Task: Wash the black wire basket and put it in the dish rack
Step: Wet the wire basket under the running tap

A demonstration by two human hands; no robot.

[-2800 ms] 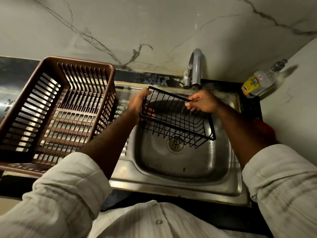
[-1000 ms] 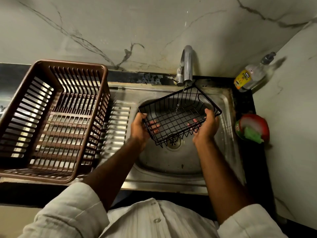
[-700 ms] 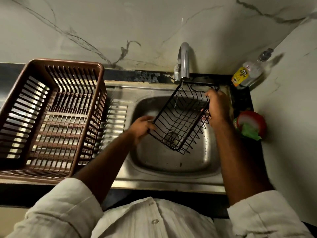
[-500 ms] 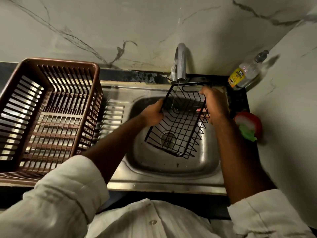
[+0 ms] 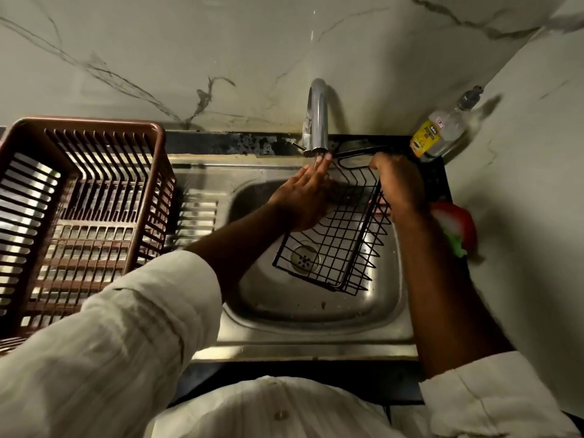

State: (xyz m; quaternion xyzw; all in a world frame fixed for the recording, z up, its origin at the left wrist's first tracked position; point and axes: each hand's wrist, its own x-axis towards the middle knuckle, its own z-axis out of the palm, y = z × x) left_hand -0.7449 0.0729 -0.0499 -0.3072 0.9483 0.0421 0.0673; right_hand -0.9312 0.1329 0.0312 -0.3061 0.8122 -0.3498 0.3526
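The black wire basket (image 5: pixel 335 248) is held tilted over the bowl of the sink (image 5: pixel 300 311), its upper end under the tap (image 5: pixel 316 115). Its open welded-wire build suggests it is light and rigid, but wet wire is likely slippery, so grip the thicker rim or end loop, not the thin mesh. The right hand (image 5: pixel 399 188) is clamped on the upper right rim, while the left hand (image 5: pixel 303 197) lies flat, fingers straight at the spout, gripping nothing; contact with the wire cannot be confirmed. The dish rack (image 5: pixel 94 122) stands left of the sink, well apart.
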